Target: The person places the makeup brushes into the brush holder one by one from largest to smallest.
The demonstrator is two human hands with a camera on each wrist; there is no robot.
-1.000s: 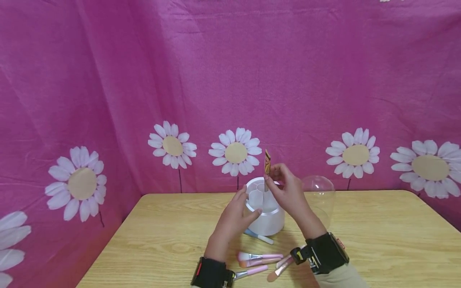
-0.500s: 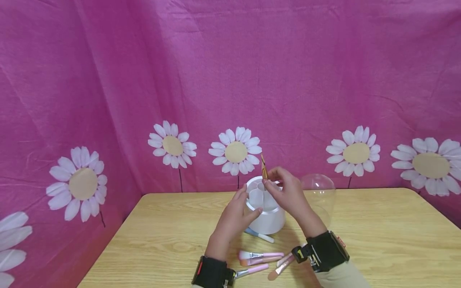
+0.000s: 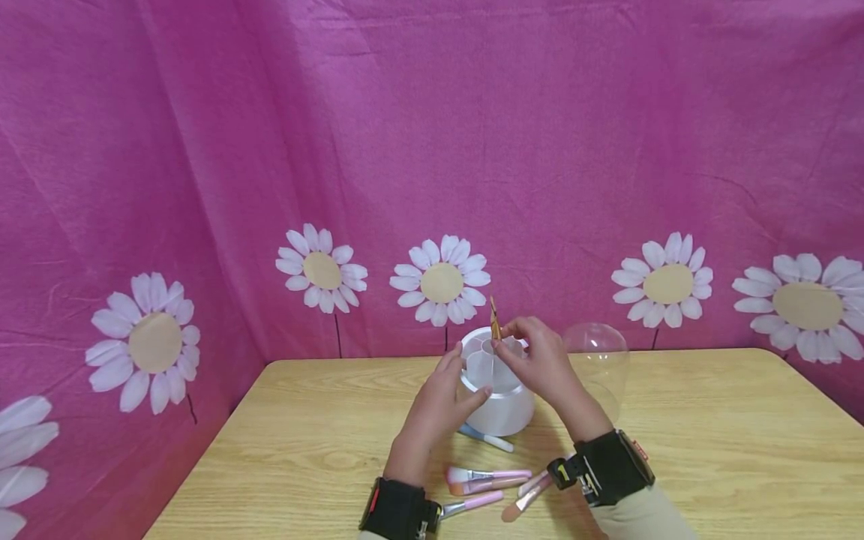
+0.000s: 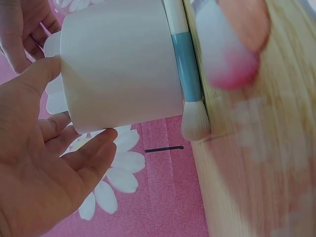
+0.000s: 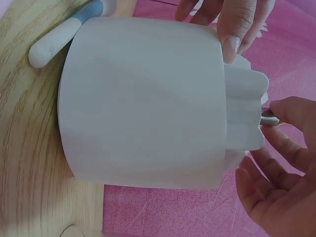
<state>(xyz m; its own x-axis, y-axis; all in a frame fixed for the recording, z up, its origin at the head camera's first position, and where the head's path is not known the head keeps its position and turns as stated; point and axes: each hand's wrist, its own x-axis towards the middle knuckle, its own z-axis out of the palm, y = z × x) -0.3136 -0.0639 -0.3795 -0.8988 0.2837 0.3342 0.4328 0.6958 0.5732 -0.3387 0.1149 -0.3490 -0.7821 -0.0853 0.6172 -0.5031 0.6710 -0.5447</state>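
On the table stands a white round brush holder (image 3: 502,416) with an inner divider of several compartments. My left hand (image 3: 437,401) grips its near left side, thumb on the front rim and fingers along the side. Above the holder, my right hand (image 3: 540,364) pinches a slim gold-and-dark patterned tool (image 3: 495,322) between thumb and fingers. It stands nearly upright; in the right wrist view a silvery metal part (image 5: 269,117) of it shows at the divider's scalloped edge. Its lower end is hidden. A blue-and-white makeup brush (image 4: 187,69) lies against the holder's base.
Nearer me on the wooden table (image 3: 304,450) lie several makeup brushes with pink handles (image 3: 482,501). A clear plastic dome (image 3: 601,356) stands behind my right forearm. A pink daisy-print cloth (image 3: 540,150) hangs behind the table.
My right hand has lowered the gold tool slightly into the holder, and its top has tilted a little to the left. My left hand keeps its place on the rim.
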